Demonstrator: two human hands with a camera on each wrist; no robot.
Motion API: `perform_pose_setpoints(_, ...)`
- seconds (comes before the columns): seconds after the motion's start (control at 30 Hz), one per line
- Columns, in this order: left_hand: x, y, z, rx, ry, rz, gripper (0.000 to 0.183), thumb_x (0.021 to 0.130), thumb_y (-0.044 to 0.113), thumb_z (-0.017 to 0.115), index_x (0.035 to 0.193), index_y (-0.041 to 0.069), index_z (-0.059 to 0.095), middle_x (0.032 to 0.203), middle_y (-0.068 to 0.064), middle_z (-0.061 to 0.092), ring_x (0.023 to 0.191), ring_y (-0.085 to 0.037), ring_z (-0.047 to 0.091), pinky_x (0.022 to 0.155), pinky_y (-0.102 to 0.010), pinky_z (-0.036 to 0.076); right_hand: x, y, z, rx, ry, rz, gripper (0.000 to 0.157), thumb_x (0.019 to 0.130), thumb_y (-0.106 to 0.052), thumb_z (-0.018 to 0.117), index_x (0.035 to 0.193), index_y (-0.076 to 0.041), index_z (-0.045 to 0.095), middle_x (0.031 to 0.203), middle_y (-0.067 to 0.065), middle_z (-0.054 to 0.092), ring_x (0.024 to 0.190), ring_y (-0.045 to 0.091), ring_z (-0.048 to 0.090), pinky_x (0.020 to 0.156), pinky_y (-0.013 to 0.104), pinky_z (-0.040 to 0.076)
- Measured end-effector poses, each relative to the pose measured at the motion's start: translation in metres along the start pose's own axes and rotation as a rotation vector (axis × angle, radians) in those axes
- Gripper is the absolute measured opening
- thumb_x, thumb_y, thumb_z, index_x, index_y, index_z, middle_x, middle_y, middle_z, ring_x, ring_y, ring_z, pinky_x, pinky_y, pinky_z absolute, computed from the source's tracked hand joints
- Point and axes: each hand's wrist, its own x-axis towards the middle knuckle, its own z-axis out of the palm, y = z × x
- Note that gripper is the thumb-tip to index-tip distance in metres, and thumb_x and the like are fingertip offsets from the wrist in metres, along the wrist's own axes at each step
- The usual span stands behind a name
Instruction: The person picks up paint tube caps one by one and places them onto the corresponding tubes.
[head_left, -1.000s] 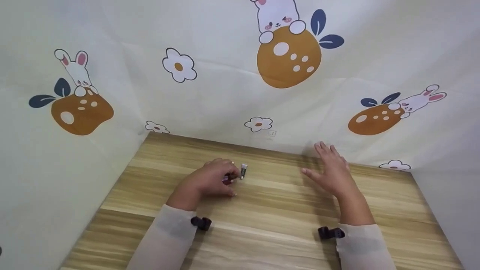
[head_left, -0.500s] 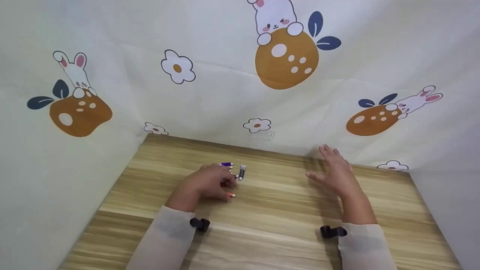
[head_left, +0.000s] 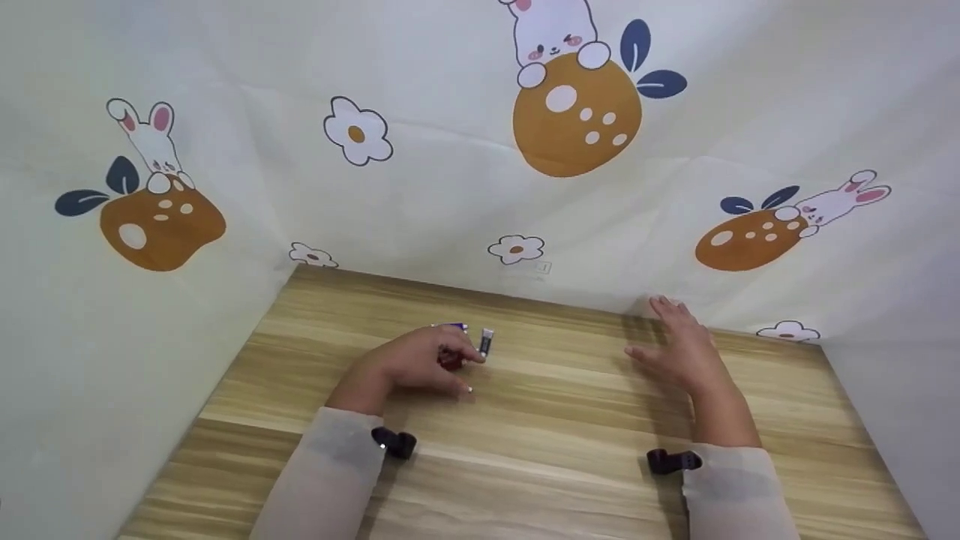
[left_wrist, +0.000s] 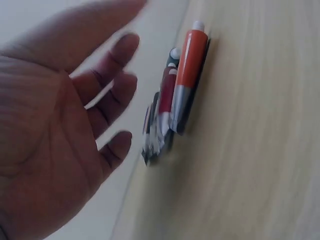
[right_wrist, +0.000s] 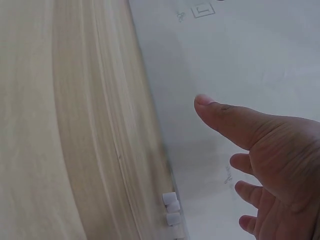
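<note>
A: Which hand is nearer the small charcoal-and-silver tube with a white tip (head_left: pixel 487 343)?

B: The left hand (head_left: pixel 420 364). Its fingertips are just beside that tube's near end; whether they touch it cannot be told. The right hand (head_left: pixel 682 356) is well apart, to the tube's right.

A: And the long axes?

B: The charcoal tube points away from the person. The blue-violet tube with a white cap (head_left: pixel 457 326), just to its left, lies crosswise, cap towards it. A glossy orange-and-silver tube with a white cap (left_wrist: pixel 187 80) and a dark red-and-silver tube (left_wrist: pixel 167 97) lie side by side, left of the charcoal one and nearer the person.

A: Is either hand holding anything?

B: Apparently not. The left arches loosely, thumb away from fingers; the right is spread.

A: Any writing?

B: None readable: the charcoal tube's label is too small, and the little printed square (head_left: pixel 544 268) on the wall, behind and right of it, has only illegible strokes alongside.
</note>
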Motion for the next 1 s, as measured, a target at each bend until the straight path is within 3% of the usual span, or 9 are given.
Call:
perform_pose_setpoints(0.2, 0.000, -0.013, 0.000, -0.053, 0.060, 0.022, 0.047, 0.080, 0.031, 0.097, 0.123, 0.023, 0.081, 0.128, 0.008, 0.073, 0.131, -0.018, 0.061, 0.121, -0.045, 0.045, 0.001, 0.004, -0.001, -0.036, 0.007, -0.020, 0.104, 0.090, -0.048, 0.084, 0.169, -0.008, 0.029, 0.177, 0.021, 0.023, 0.164, 0.052, 0.012, 0.126, 0.078, 0.012)
perform_pose_setpoints(0.43, -0.002, -0.025, -0.001, -0.070, 0.112, -0.070, 0.052, 0.079, 0.033, 0.097, 0.127, 0.029, 0.077, 0.132, 0.007, 0.070, 0.131, -0.021, 0.061, 0.120, -0.048, 0.045, 0.003, 0.005, -0.001, -0.042, 0.013, -0.023, 0.103, 0.090, -0.047, 0.084, 0.168, -0.007, 0.030, 0.177, 0.023, 0.023, 0.164, 0.053, 0.012, 0.127, 0.078, 0.011)
perform_pose_setpoints(0.57, -0.002, -0.031, -0.001, -0.066, 0.142, -0.086, 0.050, 0.082, 0.033, 0.095, 0.128, 0.029, 0.076, 0.133, 0.006, 0.068, 0.128, -0.022, 0.062, 0.117, -0.049, 0.047, 0.002, 0.005, -0.002, -0.039, 0.013, -0.024, 0.103, 0.091, -0.046, 0.084, 0.169, -0.007, 0.029, 0.177, 0.023, 0.022, 0.164, 0.053, 0.011, 0.128, 0.077, 0.010)
perform_pose_setpoints(0.77, -0.003, -0.033, 0.000, -0.024, 0.157, -0.109, 0.052, 0.084, 0.031, 0.093, 0.132, 0.028, 0.074, 0.134, 0.003, 0.065, 0.130, -0.024, 0.059, 0.117, -0.052, 0.045, 0.002, 0.006, -0.003, -0.039, 0.007, -0.010, 0.102, 0.092, -0.046, 0.083, 0.169, -0.008, 0.028, 0.178, 0.022, 0.021, 0.164, 0.054, 0.010, 0.128, 0.076, 0.009)
perform_pose_setpoints(1.0, -0.005, -0.029, 0.001, 0.037, 0.123, -0.149, 0.058, 0.081, 0.048, 0.093, 0.134, 0.037, 0.071, 0.144, 0.006, 0.061, 0.140, -0.027, 0.053, 0.121, -0.057, 0.038, 0.002, 0.006, -0.002, -0.054, 0.007, -0.004, 0.101, 0.092, -0.047, 0.082, 0.169, -0.009, 0.028, 0.178, 0.021, 0.021, 0.164, 0.054, 0.011, 0.126, 0.079, 0.010)
